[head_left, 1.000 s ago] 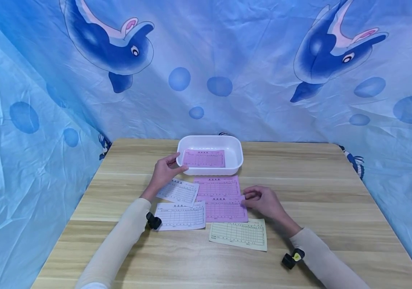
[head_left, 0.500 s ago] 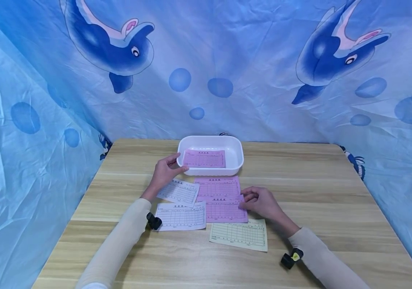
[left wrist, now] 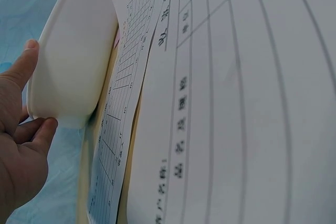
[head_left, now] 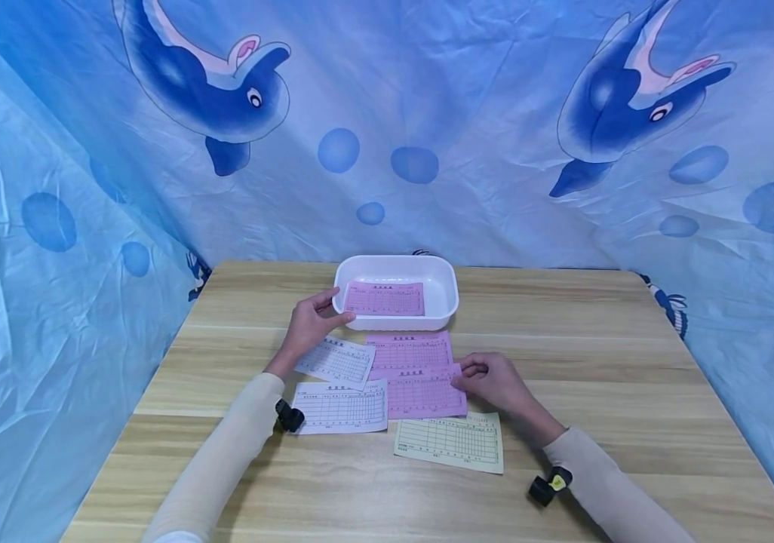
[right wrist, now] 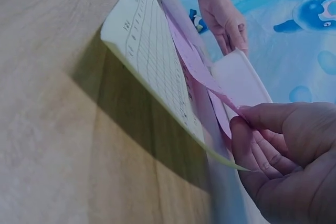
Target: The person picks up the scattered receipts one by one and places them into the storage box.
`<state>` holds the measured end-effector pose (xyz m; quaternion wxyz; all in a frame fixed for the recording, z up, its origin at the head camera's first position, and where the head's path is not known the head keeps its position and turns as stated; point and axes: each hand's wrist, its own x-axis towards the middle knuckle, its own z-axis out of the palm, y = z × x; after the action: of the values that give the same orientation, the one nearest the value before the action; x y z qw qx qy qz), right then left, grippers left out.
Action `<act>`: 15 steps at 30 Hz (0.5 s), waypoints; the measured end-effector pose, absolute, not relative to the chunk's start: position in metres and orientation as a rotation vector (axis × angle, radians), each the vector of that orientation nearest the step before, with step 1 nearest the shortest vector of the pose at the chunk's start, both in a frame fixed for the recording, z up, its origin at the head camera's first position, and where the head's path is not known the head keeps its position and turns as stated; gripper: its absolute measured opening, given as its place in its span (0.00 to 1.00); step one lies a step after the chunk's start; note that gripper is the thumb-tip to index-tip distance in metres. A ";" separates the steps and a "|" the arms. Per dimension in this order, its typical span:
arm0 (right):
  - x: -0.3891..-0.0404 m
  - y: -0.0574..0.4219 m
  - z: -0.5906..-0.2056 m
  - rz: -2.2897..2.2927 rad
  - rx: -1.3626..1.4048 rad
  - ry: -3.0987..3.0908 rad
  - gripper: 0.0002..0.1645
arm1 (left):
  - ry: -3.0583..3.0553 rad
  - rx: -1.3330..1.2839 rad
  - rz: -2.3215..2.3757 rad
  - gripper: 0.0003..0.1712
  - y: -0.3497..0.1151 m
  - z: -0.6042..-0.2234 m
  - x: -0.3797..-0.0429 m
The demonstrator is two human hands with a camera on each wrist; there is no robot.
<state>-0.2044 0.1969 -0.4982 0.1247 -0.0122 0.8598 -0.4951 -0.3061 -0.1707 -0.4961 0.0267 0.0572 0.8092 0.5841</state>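
Note:
My left hand (head_left: 310, 324) grips the left end of a white plastic tray (head_left: 443, 294), thumb at its front corner, fingers at its side. A pink printed receipt slip (head_left: 384, 299) lies inside the tray. My right hand (head_left: 494, 378) pinches the upper right corner of the front pink slip (head_left: 421, 396) between thumb and index finger. In the right wrist view that pinched pink slip (right wrist: 202, 77) bends up toward the fingertips. Behind it, another pink slip (head_left: 409, 349) is partly covered.
Two white slips (head_left: 338, 363) (head_left: 341, 411) overlap left of the pink ones, below my left forearm. A pale yellow slip (head_left: 449, 445) lies in front, its edge curled up in the right wrist view. Wooden table (head_left: 563, 324); blue dolphin-print cloth (head_left: 496, 90) hangs behind it.
The right corner of the front pink slip has risen slightly in my right hand's pinch. My left hand and the tray have stayed in place.

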 end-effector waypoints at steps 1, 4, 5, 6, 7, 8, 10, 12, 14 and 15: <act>-0.205 0.198 -0.498 -1.439 -0.044 2.511 0.12 | 2.501 0.179 1.805 0.48 -0.171 -0.496 -0.306; -0.205 0.200 -0.496 -1.451 -0.070 2.507 0.10 | 2.500 0.192 1.815 0.47 -0.171 -0.496 -0.306; -0.205 0.201 -0.496 -1.456 -0.075 2.504 0.10 | 2.498 0.201 1.818 0.47 -0.171 -0.496 -0.306; -0.204 0.202 -0.495 -1.461 -0.078 2.498 0.10 | 2.498 0.207 1.820 0.47 -0.171 -0.496 -0.306; -0.205 0.203 -0.495 -1.466 -0.083 2.496 0.10 | 2.492 0.214 1.829 0.47 -0.171 -0.496 -0.306; -0.205 0.204 -0.494 -1.471 -0.086 2.495 0.11 | 2.489 0.217 1.836 0.47 -0.171 -0.496 -0.306; -0.205 0.206 -0.495 -1.480 -0.081 2.495 0.10 | 2.481 0.224 1.845 0.47 -0.171 -0.496 -0.306; -0.206 0.208 -0.494 -1.481 -0.080 2.502 0.10 | 2.476 0.226 1.851 0.47 -0.171 -0.496 -0.306; -0.206 0.210 -0.494 -1.491 -0.076 2.507 0.10 | 2.474 0.221 1.854 0.47 -0.171 -0.497 -0.307; -0.206 0.211 -0.494 -1.502 -0.071 2.503 0.10 | 2.474 0.221 1.852 0.47 -0.171 -0.498 -0.307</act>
<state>-0.2065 0.2108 -0.4940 0.1105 -0.0243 0.8520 -0.5112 -0.3067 -0.1713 -0.4975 0.0218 0.0713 0.7984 0.5975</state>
